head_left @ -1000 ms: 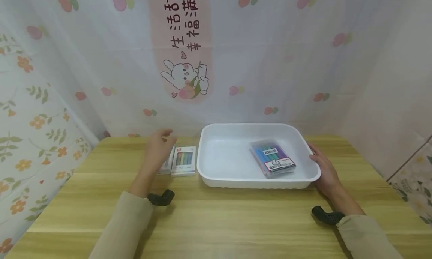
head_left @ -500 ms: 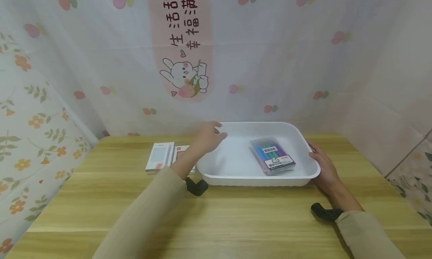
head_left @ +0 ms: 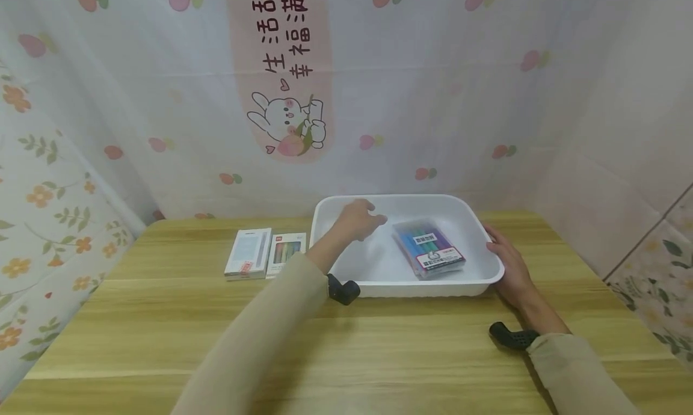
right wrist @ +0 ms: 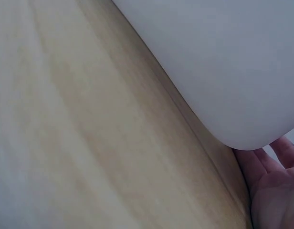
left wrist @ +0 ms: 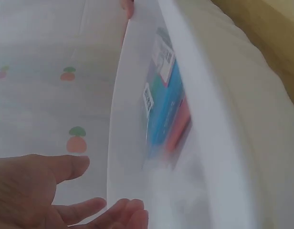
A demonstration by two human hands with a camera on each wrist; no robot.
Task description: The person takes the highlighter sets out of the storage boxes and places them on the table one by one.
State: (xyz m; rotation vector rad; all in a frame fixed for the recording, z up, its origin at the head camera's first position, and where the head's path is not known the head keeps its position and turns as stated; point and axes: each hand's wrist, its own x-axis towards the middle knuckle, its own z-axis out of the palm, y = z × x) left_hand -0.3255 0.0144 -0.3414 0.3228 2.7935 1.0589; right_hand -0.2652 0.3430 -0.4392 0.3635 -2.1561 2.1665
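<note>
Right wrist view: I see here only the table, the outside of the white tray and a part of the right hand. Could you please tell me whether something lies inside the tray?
Observer: Yes, the head view shows a clear pack of coloured pens lying inside the white tray.
Operator: Thank you. And the left hand, is it holding anything?
Observer: No, the left hand holds nothing.

1 second ago the left hand (head_left: pixel 357 221) was over the left box (head_left: pixel 247 252); it has crossed to above the left part of the white tray (head_left: pixel 368 264). That box, mostly hidden then, shows whole, while the left sleeve (head_left: pixel 267 337) now covers a corner of the right box (head_left: pixel 283 249).
</note>
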